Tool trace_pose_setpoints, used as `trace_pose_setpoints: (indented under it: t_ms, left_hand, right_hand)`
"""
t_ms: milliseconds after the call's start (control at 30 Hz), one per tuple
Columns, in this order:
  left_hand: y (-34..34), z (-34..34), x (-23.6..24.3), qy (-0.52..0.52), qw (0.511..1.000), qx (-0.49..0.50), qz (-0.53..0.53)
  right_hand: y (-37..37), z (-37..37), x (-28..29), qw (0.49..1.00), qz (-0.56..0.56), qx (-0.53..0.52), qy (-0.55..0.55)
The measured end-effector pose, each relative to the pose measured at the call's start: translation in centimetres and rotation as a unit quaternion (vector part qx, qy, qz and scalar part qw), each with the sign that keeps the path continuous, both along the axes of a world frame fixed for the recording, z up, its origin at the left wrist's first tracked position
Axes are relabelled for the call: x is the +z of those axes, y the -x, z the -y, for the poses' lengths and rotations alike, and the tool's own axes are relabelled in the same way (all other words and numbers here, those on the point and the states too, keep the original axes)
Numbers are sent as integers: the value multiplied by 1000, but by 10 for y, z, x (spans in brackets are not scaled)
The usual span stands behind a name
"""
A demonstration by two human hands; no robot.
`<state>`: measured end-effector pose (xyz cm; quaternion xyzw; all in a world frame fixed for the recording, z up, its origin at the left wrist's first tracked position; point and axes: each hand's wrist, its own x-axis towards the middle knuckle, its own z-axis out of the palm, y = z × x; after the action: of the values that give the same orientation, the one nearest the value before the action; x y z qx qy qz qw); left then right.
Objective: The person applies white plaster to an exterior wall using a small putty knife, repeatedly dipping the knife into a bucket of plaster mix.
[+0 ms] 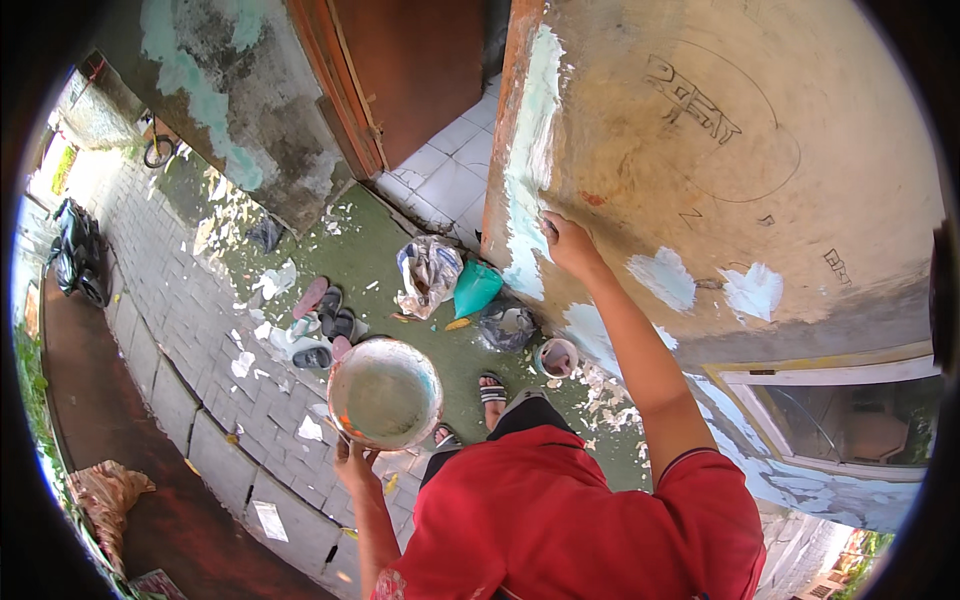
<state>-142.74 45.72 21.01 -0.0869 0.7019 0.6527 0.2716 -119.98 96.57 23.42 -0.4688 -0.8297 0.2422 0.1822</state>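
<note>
My left hand point(355, 463) is closed on the near rim of a round, shallow basin point(385, 395) with a pale, stained inside. The basin hangs in the air left of my body, tipped a little toward me. At the wall's left edge, my right hand point(570, 246) is closed around a small dark thing whose kind I cannot make out. It is right beside a strip of pale blue-white putty point(530, 165), which runs down the wall's corner next to the doorway. More pale patches point(662, 279) lie on the bare tan wall point(640, 190) to the right.
By the wall's foot stand a small bucket point(556, 358), a dark plastic bag point(507, 324), a teal bag point(477, 290) and a white sack point(430, 275). Sandals point(338, 318) and wall flakes point(608, 402) litter the green floor. A window point(845, 420) is at right, a motorbike point(78, 252) far left.
</note>
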Motion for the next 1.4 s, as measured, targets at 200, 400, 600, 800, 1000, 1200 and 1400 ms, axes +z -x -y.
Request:
trace_pose_setpoints:
  t_ms: [200,400,600,800,1000,1200,1400]
  left_hand:
    - [2,-6,12,-3,1000,14,-20]
    - [16,-5,2,5,999,33,-13]
    - [28,-12,2,-5,1000,17,-21]
    - [48,-21,-11,-6,1000,1,-12]
    - [70,-35,-15,-14,1000,-16,-8]
    - [92,-48,-13,-34,998,-49,-14]
    - [103,-50,-10,-33,998,-56,-7]
  right_hand:
    - [-12,8,20,993,38,-114,-5]
    - [-32,28,16,998,-44,-46,29]
    - [-5,9,55,983,-53,-91,152]
    - [-29,31,13,977,-84,-119,154]
    - [13,33,18,764,-349,-188,509]
    - [40,18,24,715,-434,-237,494]
    - [64,23,83,736,-477,-224,426]
